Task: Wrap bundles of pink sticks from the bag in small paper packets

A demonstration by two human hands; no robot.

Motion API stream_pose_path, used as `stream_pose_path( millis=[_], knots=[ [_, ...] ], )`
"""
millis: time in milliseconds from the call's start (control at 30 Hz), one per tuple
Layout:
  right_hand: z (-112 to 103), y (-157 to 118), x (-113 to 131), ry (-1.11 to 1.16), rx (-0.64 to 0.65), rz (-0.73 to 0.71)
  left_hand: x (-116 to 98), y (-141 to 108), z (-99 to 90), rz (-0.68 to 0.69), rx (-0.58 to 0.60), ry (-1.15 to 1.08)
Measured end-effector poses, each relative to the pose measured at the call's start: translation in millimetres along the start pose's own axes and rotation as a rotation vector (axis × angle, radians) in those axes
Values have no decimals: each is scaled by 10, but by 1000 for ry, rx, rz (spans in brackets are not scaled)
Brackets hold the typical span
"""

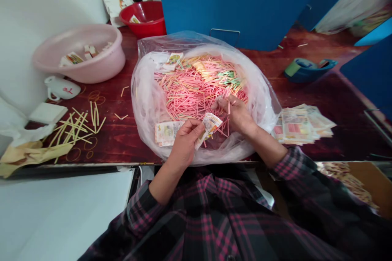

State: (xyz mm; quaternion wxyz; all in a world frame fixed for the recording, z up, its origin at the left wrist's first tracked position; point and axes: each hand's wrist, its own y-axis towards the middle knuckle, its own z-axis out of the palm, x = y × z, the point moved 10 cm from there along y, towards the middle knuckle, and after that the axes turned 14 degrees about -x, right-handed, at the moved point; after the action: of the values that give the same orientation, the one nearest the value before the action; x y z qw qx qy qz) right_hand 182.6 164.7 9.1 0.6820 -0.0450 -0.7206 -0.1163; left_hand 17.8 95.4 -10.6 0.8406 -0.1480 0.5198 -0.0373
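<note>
Head view: The left hand (187, 135) is closing thumb against fingers and is gripping a small white paper packet with orange and yellow print (211, 124). The packet is tilting over the near part of a large translucent white plastic bag (143, 94). The right hand (237, 114) is curling partly closed just beyond the packet, its fingertips reaching over the bag's contents; a short, thin pink stick (229, 108) is showing between its fingers.

The bag is standing open at the middle of the near edge of the dark red glossy tabletop (116, 142). A heap of short, thin sticks, mostly pink with some yellow and green (190, 94), is filling it. A flat white printed packet (167, 133) is lying inside the bag's near left rim, beside the left hand.

Near the right end of the tabletop's near edge, a fanned stack of printed packets (301, 124) is lying just beside the bag. Toward the left edge, loose pale yellow-green sticks (73, 128) are lying crossed, while a round pale pink plastic basin (104, 67) is sitting behind a white mug (63, 88).
</note>
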Motion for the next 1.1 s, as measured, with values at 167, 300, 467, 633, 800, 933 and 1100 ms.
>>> stream_pose_path(
  millis=[167, 300, 467, 633, 800, 933, 1100],
  knots=[
    [17, 51, 30, 147, -22, 59, 4, 12, -30, -26, -17, 15],
    [-93, 120, 51, -340, -37, -176, -77, 23, -95, 15, -35, 18],
    [-210, 64, 61, -832, 175, -388, -141, 8, -169, 28, -71, 0],
    [-263, -154, 38, -1033, 478, -493, -53, -63, -95, 3, -12, 12],
    [-103, -262, 31, -1054, 607, -576, 223, -273, 238, 28, 358, 411],
    [59, -268, 3, -1152, 671, -642, 283, -361, 340, 264, 468, 812],
    [111, -298, -14, -1283, 704, -697, 290, -369, 391, 395, 483, 960]
  ],
)
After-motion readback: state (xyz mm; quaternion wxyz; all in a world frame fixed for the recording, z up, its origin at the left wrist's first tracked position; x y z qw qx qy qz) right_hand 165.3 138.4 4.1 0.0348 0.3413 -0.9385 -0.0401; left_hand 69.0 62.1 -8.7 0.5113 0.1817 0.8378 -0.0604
